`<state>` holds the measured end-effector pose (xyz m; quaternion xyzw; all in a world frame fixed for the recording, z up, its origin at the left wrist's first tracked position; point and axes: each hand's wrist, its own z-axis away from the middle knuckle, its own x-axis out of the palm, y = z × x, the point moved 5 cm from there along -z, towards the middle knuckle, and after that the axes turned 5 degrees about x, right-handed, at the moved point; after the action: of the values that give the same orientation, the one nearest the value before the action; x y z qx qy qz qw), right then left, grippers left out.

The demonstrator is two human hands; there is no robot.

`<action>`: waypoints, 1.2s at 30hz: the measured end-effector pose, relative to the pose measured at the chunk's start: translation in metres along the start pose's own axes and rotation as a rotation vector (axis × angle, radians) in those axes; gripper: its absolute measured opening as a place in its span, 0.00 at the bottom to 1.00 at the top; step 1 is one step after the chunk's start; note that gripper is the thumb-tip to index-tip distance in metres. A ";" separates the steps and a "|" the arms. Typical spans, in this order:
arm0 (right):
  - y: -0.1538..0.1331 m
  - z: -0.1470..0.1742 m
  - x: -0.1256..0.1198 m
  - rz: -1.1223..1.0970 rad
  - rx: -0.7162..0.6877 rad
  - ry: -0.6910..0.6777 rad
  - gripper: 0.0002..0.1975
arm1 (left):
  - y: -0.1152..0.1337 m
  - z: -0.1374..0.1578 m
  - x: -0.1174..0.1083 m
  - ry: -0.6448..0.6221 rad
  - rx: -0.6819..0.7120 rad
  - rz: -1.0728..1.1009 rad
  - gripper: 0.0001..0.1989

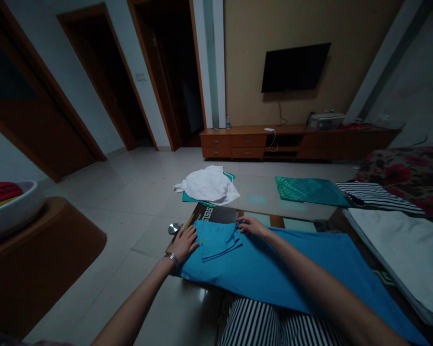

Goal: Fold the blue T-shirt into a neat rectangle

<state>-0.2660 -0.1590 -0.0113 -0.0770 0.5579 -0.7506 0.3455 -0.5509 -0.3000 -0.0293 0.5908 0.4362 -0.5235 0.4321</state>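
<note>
A blue garment [274,269] lies spread over a low table, and its left part is folded over into a smaller flap [218,238]. My left hand [185,242] rests flat on the cloth at the flap's left edge, fingers stretched out. At the flap's upper right corner, my right hand [251,226] has its fingers bent together on the cloth edge, which appears pinched between them. The garment's right end trails past my right forearm toward the lower right. Whether it is a shirt or trousers I cannot tell.
A white garment [209,185] lies on green cloth beyond the table. Farther right are a green patterned cloth [310,191], a striped cloth [378,196] and a white cloth [411,254]. A round metal knob [173,228] stands by the table's left corner. A wooden TV cabinet [248,141] lines the far wall.
</note>
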 end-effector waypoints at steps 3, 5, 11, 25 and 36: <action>0.007 -0.005 -0.007 -0.080 0.062 0.123 0.22 | -0.006 0.000 -0.002 -0.018 -0.006 0.017 0.26; 0.010 -0.005 -0.008 -0.066 0.076 0.146 0.23 | -0.009 -0.001 -0.004 -0.011 -0.017 0.032 0.26; 0.005 -0.011 0.007 0.077 0.020 0.168 0.19 | -0.009 -0.003 -0.017 0.170 -0.233 0.053 0.19; 0.006 0.039 0.029 0.631 -0.242 0.347 0.12 | 0.073 -0.056 -0.019 0.084 0.004 0.111 0.21; 0.001 0.065 0.032 0.658 -0.299 0.575 0.06 | 0.106 -0.088 0.012 -0.064 0.095 0.224 0.25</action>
<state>-0.2566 -0.2292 0.0026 0.2664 0.7279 -0.5032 0.3820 -0.4260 -0.2403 -0.0286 0.6387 0.3282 -0.5106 0.4729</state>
